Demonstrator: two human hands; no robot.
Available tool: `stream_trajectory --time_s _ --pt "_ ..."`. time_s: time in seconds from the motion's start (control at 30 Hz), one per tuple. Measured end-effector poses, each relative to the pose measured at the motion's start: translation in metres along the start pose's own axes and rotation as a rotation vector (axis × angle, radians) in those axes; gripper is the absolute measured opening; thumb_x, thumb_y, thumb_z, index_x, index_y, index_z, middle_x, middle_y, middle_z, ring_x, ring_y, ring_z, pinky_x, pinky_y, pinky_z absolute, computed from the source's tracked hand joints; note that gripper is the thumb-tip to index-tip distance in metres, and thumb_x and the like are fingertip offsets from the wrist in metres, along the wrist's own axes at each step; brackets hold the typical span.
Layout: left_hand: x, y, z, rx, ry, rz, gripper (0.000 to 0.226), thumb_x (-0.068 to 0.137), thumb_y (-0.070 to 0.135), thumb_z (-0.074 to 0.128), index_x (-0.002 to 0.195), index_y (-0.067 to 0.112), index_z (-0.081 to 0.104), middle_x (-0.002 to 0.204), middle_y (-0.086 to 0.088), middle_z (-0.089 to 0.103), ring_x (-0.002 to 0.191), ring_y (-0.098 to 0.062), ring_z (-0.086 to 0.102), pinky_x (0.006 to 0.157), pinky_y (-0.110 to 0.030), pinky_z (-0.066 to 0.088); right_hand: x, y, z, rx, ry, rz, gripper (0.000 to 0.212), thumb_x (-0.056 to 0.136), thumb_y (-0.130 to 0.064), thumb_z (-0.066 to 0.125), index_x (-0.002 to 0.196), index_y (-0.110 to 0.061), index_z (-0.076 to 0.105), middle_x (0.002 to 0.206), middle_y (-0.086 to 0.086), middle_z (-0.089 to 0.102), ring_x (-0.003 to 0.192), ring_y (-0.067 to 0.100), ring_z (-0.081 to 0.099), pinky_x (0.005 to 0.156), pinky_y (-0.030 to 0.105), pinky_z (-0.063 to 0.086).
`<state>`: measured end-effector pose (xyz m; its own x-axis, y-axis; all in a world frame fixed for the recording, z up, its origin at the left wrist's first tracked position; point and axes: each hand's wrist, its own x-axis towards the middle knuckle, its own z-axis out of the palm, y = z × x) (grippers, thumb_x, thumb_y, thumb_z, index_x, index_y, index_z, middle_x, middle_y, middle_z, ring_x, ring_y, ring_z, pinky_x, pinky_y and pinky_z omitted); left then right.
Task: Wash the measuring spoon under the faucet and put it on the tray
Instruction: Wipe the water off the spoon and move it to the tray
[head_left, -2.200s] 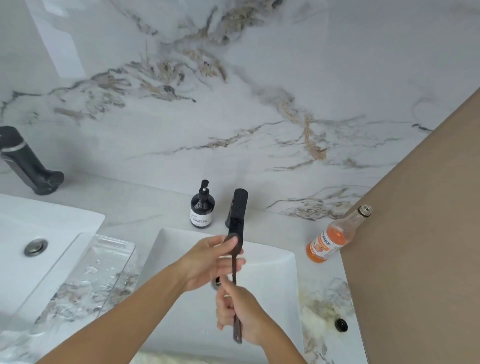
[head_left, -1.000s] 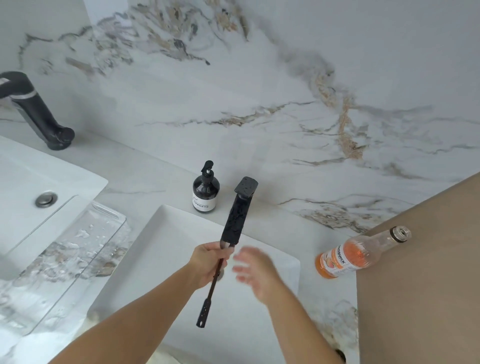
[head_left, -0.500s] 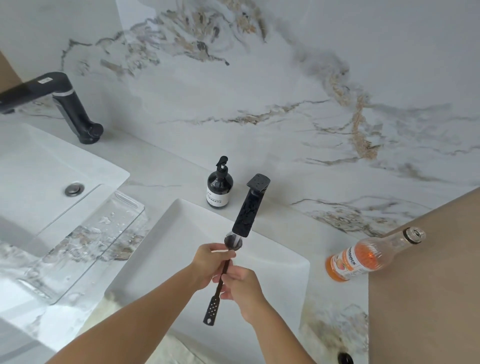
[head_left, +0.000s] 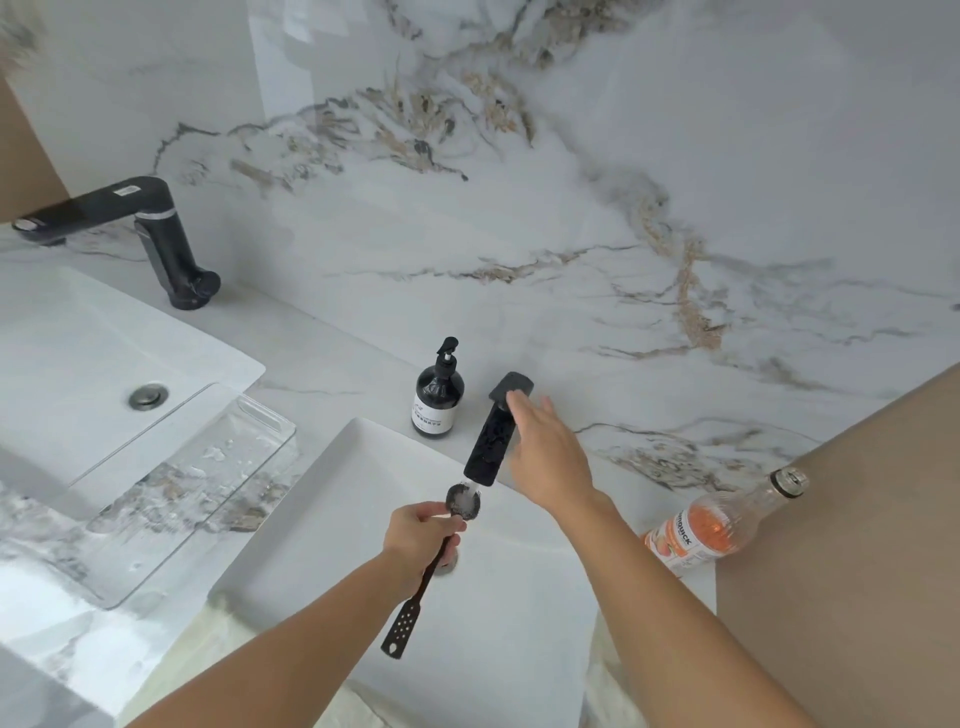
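Note:
My left hand (head_left: 418, 540) grips the black measuring spoon (head_left: 415, 597) by its handle, just behind the bowl. The bowl sits directly under the spout of the black faucet (head_left: 491, 441), and water splashes white in it. The perforated end of the handle points down toward me over the white sink (head_left: 322, 519). My right hand (head_left: 548, 454) is flat with fingers spread, resting beside the faucet's top near its lever. The clear glass tray (head_left: 197, 488) lies on the counter left of the sink, wet.
A dark soap pump bottle (head_left: 438, 397) stands behind the sink, left of the faucet. An orange drink bottle (head_left: 722, 525) lies at the right against a brown panel (head_left: 857, 545). A second sink (head_left: 93, 358) and black faucet (head_left: 156, 234) are at the far left.
My right hand let go of the spoon handle and rose to the faucet's top. My left hand keeps the spoon bowl under the spout, and water now splashes white in it.

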<state>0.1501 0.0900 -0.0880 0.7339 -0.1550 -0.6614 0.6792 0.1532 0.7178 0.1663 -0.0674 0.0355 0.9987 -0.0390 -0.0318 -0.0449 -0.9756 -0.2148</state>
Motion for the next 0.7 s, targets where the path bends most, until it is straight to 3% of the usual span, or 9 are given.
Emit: stream_trajectory --time_s 0.07,0.13,0.2,0.27,0.33,0.43,0.53,0.63,0.7 --pt "-0.007 -0.001 -0.005 -0.014 0.001 0.001 0.028 0.083 -0.005 0.069 0.11 -0.003 0.063 0.082 -0.02 0.07 0.055 -0.025 0.052 0.044 -0.025 0.045 -0.006 0.003 0.008 -0.073 -0.056 -0.046 0.065 0.092 -0.002 0.042 0.152 -0.018 0.024 0.164 -0.003 0.021 0.149 0.031 0.02 0.111 0.042 0.036" --pt "-0.016 -0.001 -0.008 -0.007 0.013 0.018 0.025 0.084 -0.004 0.067 0.109 -0.004 0.065 0.081 -0.019 0.069 0.055 -0.025 0.05 0.045 -0.025 0.042 -0.02 -0.003 0.021 0.109 0.05 0.032 0.063 0.093 -0.005 0.045 0.152 -0.016 0.028 0.163 -0.003 0.023 0.148 0.023 0.023 0.114 0.028 0.028" --pt "-0.026 0.002 -0.012 -0.031 -0.006 0.031 0.018 0.089 -0.002 0.065 0.106 -0.005 0.064 0.08 -0.019 0.067 0.049 -0.022 0.049 0.042 -0.025 0.037 -0.039 -0.016 0.04 0.518 0.216 0.307 0.045 0.092 -0.01 0.052 0.137 -0.01 0.049 0.144 0.007 0.05 0.131 0.024 0.046 0.099 0.014 0.029" --pt "-0.038 0.004 -0.013 -0.08 -0.073 0.057 0.015 0.091 -0.001 0.063 0.104 -0.007 0.064 0.078 -0.02 0.065 0.045 -0.02 0.048 0.039 -0.024 0.035 -0.057 -0.035 0.058 1.092 0.022 0.588 0.027 0.091 -0.02 0.06 0.116 -0.01 0.059 0.105 0.013 0.066 0.09 0.029 0.06 0.082 0.026 0.044" --pt "-0.049 0.006 -0.014 -0.064 -0.155 0.106 0.016 0.09 -0.002 0.063 0.103 -0.007 0.068 0.075 -0.021 0.065 0.05 -0.022 0.049 0.042 -0.024 0.035 -0.072 -0.048 0.068 1.497 -0.183 0.682 0.017 0.091 -0.018 0.065 0.1 -0.004 0.062 0.075 0.012 0.064 0.064 0.028 0.056 0.064 0.036 0.052" --pt "-0.062 0.008 -0.017 0.045 -0.187 0.19 0.014 0.092 0.001 0.061 0.102 -0.007 0.068 0.064 -0.015 0.064 0.05 -0.022 0.048 0.044 -0.026 0.036 -0.07 -0.047 0.061 1.308 -0.04 0.686 0.009 0.085 -0.01 0.07 0.08 -0.002 0.069 0.069 0.016 0.069 0.058 0.031 0.066 0.063 0.037 0.06" --pt "-0.067 0.013 -0.023 0.392 -0.097 0.24 0.028 0.096 0.026 0.061 0.083 0.001 0.067 0.051 -0.002 0.062 0.039 -0.016 0.047 0.04 -0.022 0.039 -0.06 -0.039 0.049 1.106 0.094 0.658 0.011 0.084 -0.015 0.07 0.078 -0.005 0.072 0.056 0.011 0.073 0.047 0.026 0.071 0.046 0.027 0.057" --pt "-0.071 0.022 -0.025 0.656 -0.102 0.325 0.044 0.099 0.035 0.052 0.062 0.017 0.066 0.043 0.009 0.054 0.035 -0.007 0.043 0.038 -0.018 0.035 -0.058 -0.038 0.043 1.274 0.008 0.65 0.01 0.091 -0.004 0.063 0.088 -0.002 0.072 0.071 0.013 0.074 0.046 0.023 0.066 0.051 0.027 0.057" --pt "-0.073 0.025 -0.026 0.66 -0.163 0.34 0.046 0.101 0.033 0.049 0.061 0.017 0.065 0.043 0.009 0.051 0.036 -0.008 0.041 0.038 -0.019 0.032 -0.059 -0.035 0.041 1.457 -0.019 0.607 0.022 0.091 0.011 0.055 0.088 -0.001 0.073 0.083 0.017 0.072 0.064 0.026 0.069 0.065 0.029 0.059"
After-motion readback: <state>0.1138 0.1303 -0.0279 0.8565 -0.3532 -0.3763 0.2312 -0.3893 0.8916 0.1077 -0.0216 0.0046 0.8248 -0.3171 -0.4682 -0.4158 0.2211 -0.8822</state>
